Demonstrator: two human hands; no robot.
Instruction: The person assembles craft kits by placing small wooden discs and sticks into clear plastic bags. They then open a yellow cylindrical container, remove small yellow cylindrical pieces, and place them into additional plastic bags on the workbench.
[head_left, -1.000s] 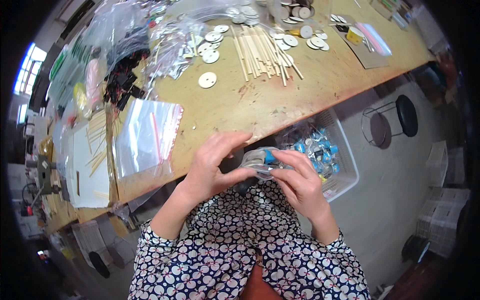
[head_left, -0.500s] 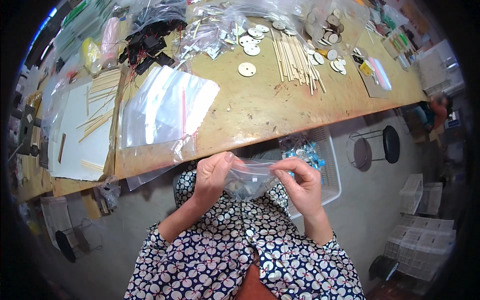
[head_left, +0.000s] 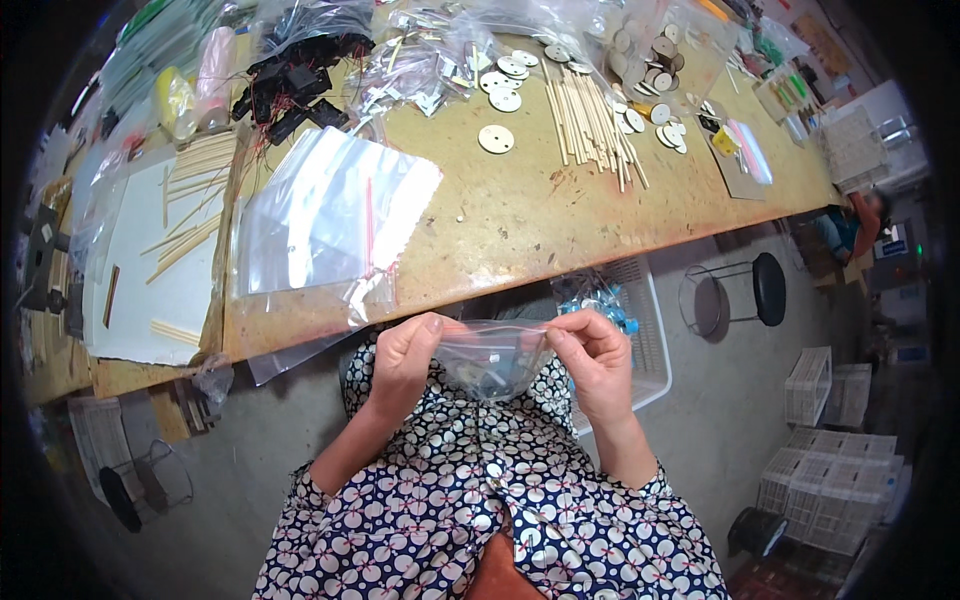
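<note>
Bag [head_left: 490, 372] hangs between the hands [head_left: 401, 362] [head_left: 595, 370], which pinch its clear top edge at either end

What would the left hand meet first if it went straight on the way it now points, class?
Past the clear bag it holds, the left hand would probably meet the table edge first, though depth is unclear.

Left grip [head_left: 402, 362], spread wide one second ago, now pinches the upper edge of the clear zip-top bag [head_left: 478, 352]. Formerly bunched, the bag hangs stretched across to the right grip [head_left: 600, 368]. Grips stand wider apart than half a second ago.
</note>
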